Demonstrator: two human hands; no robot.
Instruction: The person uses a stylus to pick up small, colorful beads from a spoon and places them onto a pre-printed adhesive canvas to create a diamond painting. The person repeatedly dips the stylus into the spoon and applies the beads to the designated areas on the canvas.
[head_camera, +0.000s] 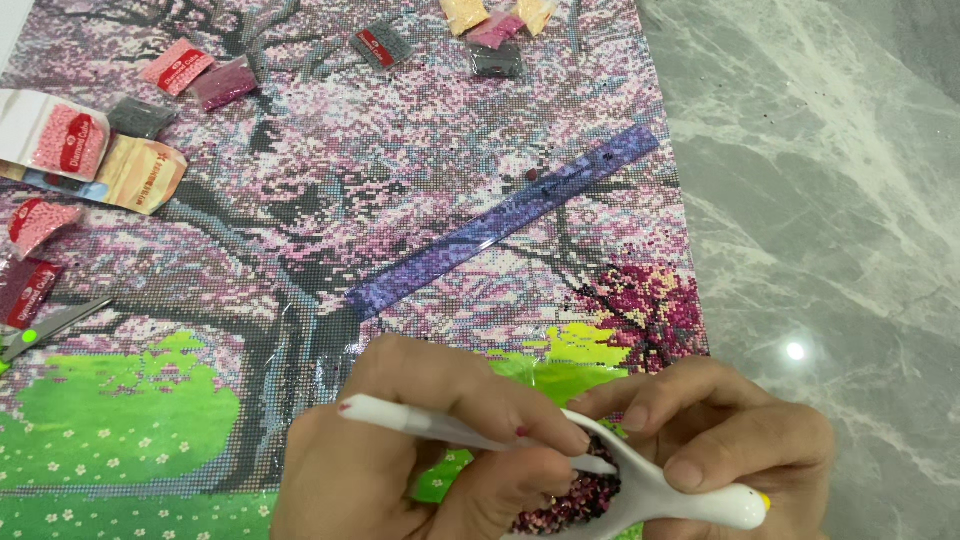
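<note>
My left hand (400, 450) grips a white pen-shaped applicator (420, 423), whose tip points right into a small white tray (690, 500). My right hand (730, 430) holds that tray by its rim, thumb on top. Dark pink and maroon beads (580, 497) fill the tray. Both hands hover over the bottom edge of a large bead-mosaic canvas (400, 180) showing a pink blossoming tree over green grass. The tray's near side is hidden by my fingers.
A translucent purple ruler (500, 222) lies diagonally on the canvas. Several small bags of beads (180, 68) sit along the top and left, and another group of bead bags (495, 40) lies at the top middle. Scissors (40, 330) lie at the left edge. A grey marble tabletop (820, 200) extends right.
</note>
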